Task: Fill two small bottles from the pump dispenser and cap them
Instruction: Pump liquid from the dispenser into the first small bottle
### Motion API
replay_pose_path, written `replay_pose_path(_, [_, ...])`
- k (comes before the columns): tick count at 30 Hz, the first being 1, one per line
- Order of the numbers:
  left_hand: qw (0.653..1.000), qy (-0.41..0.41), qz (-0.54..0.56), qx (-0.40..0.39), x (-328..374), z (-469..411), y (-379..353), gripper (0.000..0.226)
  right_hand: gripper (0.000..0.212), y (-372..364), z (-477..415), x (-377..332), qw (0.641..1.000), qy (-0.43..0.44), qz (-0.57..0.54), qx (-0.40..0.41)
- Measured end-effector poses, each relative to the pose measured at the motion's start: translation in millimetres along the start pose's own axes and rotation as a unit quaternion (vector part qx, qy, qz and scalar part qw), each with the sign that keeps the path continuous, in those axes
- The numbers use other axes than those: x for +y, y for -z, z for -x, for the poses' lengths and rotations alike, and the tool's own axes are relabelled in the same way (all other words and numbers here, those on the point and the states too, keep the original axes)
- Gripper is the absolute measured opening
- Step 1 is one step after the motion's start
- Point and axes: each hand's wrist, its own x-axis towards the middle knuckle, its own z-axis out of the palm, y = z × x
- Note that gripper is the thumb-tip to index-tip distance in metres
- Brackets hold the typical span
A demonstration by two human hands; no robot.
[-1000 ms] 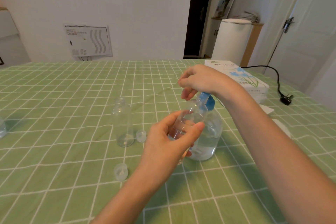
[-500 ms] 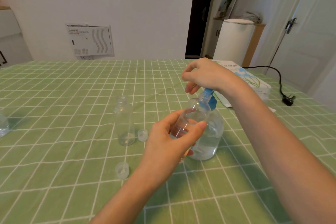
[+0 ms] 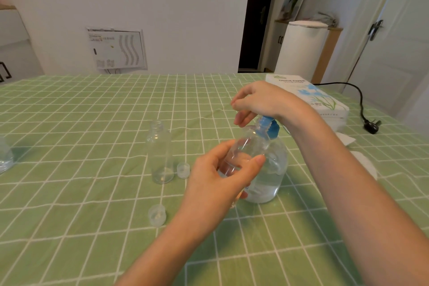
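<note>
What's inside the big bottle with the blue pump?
There is clear liquid in the lower part of the pump dispenser. The left hand and the small bottle it grips cover one side, and the right hand covers the pump top, so any tube inside cannot be seen.

soft, even daylight fills the room; nothing is blown out, and the white wall (image 3: 185,18) reads a dull grey-white. the open doorway (image 3: 257,18) is near black. on the green checked tablecloth (image 3: 69,123) diffuse, blurred-edged shadows lie under both forearms and beside the pump dispenser (image 3: 271,169), whose clear plastic carries only faint highlights. the left hand (image 3: 222,176) and the small bottle (image 3: 243,148) it grips look slightly soft. the wide lens bows the grid lines and leans the door (image 3: 394,53) at the right edge.
</note>
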Motion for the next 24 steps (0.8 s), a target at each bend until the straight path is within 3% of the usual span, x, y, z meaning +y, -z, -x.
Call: replay_pose_path(24, [1.000,-0.001,-0.008,-0.004,-0.8,1.3,0.7,0.016,0.022,-0.5,-0.1,-1.6,1.000,0.002,0.002,-0.009])
